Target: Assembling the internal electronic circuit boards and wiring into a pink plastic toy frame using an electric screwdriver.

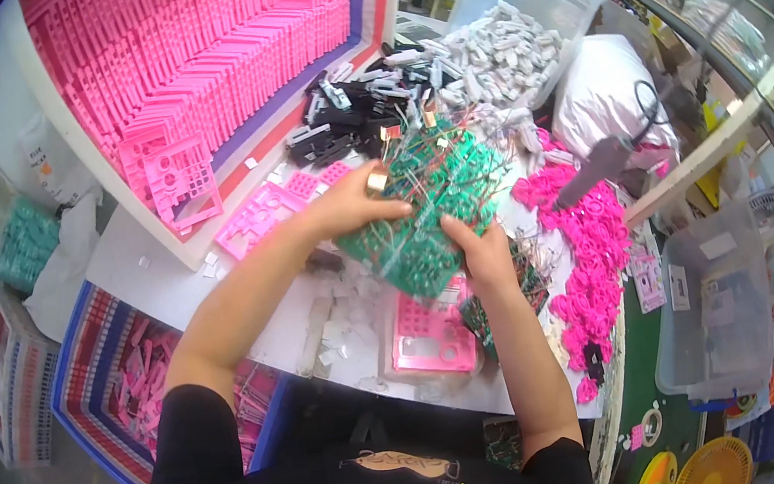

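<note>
Both hands grip a bundle of green circuit boards [415, 256] with thin wires sticking out, held up over the middle of the white worktable. My left hand [355, 200] is closed on the bundle's left side, thumb on top. On the right edge my right hand [481, 249] is closed too, its thumb pressing the boards. Below the bundle lies a pink plastic housing [434, 348]. More wired boards [537, 281] rest beside my right wrist. Left of the bundle, under my left forearm, is a pink frame part [260, 218]. The fingers beneath the boards are hidden.
Stacked pink housings fill a tall box [184, 236] at the far left. Black parts [334, 129] and white parts [504, 51] are heaped at the back. Pink rings [585, 261] pile up at right, near a grey tool [593, 171]. A striped crate [84, 376] stands lower left.
</note>
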`<action>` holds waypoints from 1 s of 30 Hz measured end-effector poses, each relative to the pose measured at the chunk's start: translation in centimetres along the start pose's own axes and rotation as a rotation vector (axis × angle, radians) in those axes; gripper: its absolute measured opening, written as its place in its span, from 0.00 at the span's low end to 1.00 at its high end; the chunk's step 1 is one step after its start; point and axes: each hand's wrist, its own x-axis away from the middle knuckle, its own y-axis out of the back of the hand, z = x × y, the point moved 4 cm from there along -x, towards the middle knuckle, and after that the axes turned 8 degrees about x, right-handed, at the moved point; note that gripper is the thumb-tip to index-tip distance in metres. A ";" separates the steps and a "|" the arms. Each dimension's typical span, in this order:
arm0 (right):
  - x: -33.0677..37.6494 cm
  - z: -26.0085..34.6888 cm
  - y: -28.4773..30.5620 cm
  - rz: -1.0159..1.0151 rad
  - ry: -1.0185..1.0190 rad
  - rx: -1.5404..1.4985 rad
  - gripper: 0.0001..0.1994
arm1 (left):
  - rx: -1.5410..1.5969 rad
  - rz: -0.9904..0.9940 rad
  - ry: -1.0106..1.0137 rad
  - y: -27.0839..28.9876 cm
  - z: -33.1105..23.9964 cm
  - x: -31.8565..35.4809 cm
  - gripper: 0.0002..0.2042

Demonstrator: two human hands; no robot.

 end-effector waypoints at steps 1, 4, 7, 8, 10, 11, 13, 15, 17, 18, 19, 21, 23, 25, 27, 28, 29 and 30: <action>-1.8 -0.2 -0.6 -0.027 0.072 -0.019 0.13 | -0.120 -0.020 -0.027 1.4 -0.3 -1.4 0.32; -7.8 -2.3 -1.6 -0.118 0.077 0.007 0.14 | -0.456 -0.044 -0.079 4.9 -2.5 -5.2 0.36; -12.1 -3.1 -4.3 -0.119 0.009 -0.152 0.14 | -0.692 -0.090 -0.045 7.9 -3.6 -8.1 0.42; -13.7 -3.8 -4.9 -0.171 0.011 -0.093 0.14 | -0.722 -0.093 -0.113 8.6 -3.4 -9.3 0.40; -16.6 -6.1 -5.7 -0.273 0.006 0.021 0.13 | -0.966 -0.112 -0.040 8.2 -1.5 -11.3 0.38; -16.6 -5.1 -7.2 -0.211 -0.043 -0.086 0.11 | -0.889 -0.089 -0.052 9.6 -0.7 -11.6 0.36; -17.9 -6.3 -7.7 -0.139 -0.090 -0.189 0.10 | -0.776 -0.042 -0.004 12.4 0.3 -13.0 0.34; -19.2 -8.0 -7.4 -0.078 -0.137 -0.282 0.09 | -0.675 0.050 -0.106 14.4 1.0 -14.5 0.33; -20.3 -9.9 -7.8 -0.019 -0.107 -0.483 0.13 | -0.574 0.121 0.056 14.8 1.7 -16.3 0.33; -20.4 -10.4 -8.1 -0.013 -0.124 -0.549 0.15 | -0.539 0.145 0.138 14.9 2.5 -17.1 0.34; -20.4 -10.7 -8.7 0.053 -0.219 -0.562 0.18 | -0.512 0.175 0.220 15.2 3.5 -18.1 0.34; -19.9 -11.3 -8.5 0.090 -0.377 -0.474 0.23 | -0.898 0.120 0.125 16.3 5.7 -19.7 0.35; -17.7 -10.7 -9.3 0.011 -0.422 -0.263 0.25 | -1.123 0.012 0.060 20.8 8.5 -20.3 0.36; -11.4 -7.2 -6.7 0.001 -0.282 -0.094 0.27 | -1.205 -0.089 0.122 17.6 7.1 -18.8 0.30; -4.0 -4.5 -1.6 0.082 0.052 0.218 0.25 | -1.323 -0.270 0.002 14.5 4.4 -16.5 0.24; -0.1 -2.6 2.0 -0.036 0.068 0.450 0.21 | -1.308 -0.359 -0.118 12.4 3.1 -15.3 0.21; 3.1 -3.0 6.1 -0.195 0.096 0.460 0.17 | -1.287 -0.447 -0.243 10.0 2.5 -14.1 0.19; 6.1 -3.6 10.3 -0.385 0.020 0.514 0.15 | -1.154 -0.332 -0.343 7.1 2.4 -13.1 0.16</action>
